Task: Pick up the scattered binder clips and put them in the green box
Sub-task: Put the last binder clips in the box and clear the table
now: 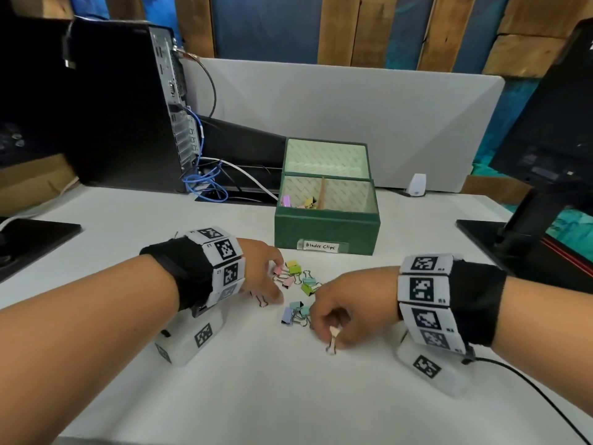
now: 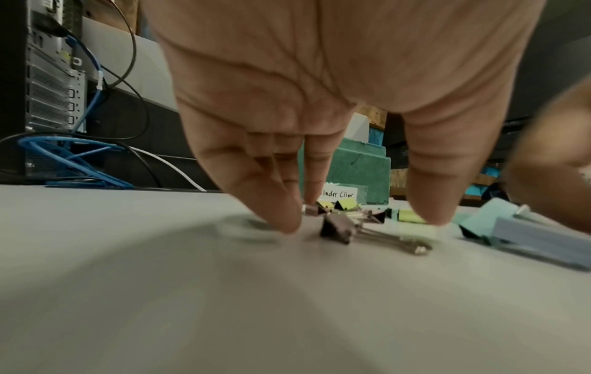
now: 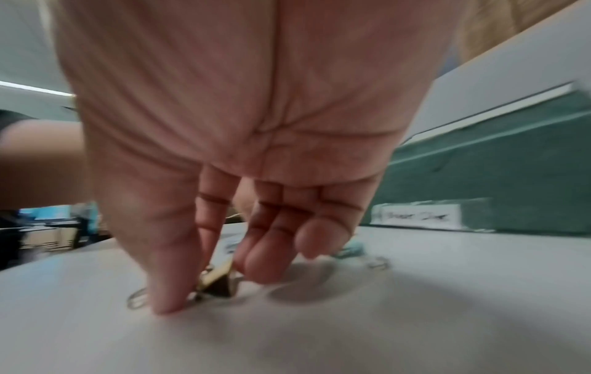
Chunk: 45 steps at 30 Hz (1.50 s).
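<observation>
The left hand (image 2: 319, 101) is held fingers-down over the table (image 2: 191, 303), a dark binder clip (image 2: 339, 226) lying between fingertip and thumb, the green box (image 2: 361, 172) seen beyond.

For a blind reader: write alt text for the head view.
Two hands reach into scattered pastel binder clips on a white desk; the right hand pinches a cream clip, the left hand touches others. Behind stands an open green box labelled "Binder Clips", some clips inside.

A white tabletop (image 1: 128, 220) backs onto a pale grey divider panel (image 1: 353, 101). Behind it stand wooden planks (image 1: 337, 27) over blue wall. A black computer tower (image 1: 112, 101) sits left, a monitor stand (image 1: 513, 226) right.
</observation>
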Available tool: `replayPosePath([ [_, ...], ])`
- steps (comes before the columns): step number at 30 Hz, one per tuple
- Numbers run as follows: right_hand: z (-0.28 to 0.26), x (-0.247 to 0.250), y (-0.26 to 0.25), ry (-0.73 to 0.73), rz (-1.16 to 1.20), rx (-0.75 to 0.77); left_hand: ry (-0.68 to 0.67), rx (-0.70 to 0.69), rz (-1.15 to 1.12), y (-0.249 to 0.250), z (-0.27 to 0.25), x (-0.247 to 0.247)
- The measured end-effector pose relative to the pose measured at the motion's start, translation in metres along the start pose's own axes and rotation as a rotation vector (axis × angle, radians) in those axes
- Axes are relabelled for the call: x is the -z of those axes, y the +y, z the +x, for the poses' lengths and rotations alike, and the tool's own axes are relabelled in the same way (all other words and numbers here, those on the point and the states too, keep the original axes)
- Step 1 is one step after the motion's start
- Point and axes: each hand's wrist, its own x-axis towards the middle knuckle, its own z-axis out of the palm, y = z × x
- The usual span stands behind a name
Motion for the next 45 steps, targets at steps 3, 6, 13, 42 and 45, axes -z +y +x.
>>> replayPosePath([
  [3, 0.001, 0.006, 0.016, 0.114, 0.027, -0.108, 0.003, -0.018, -0.003, 0.006, 0.004, -0.001],
  [6, -0.001, 0.009, 0.025, 0.198, 0.104, -0.231, -0.022, -0.009, -0.047, 0.01, 0.006, -0.001],
  [13, 0.009, 0.01, 0.03, 0.095, 0.054, -0.374, -0.028, 0.004, -0.079, 0.014, 0.005, 0.0],
  [42, 0.034, 0.017, 0.025, 0.101, 0.049, -0.285, -0.048, -0.072, 0.081, 0.014, 0.008, -0.001],
  [45, 0.035, 0.02, 0.026, 0.087, 0.046, -0.277, -0.014, -0.085, 0.03, 0.013, 0.009, -0.001],
])
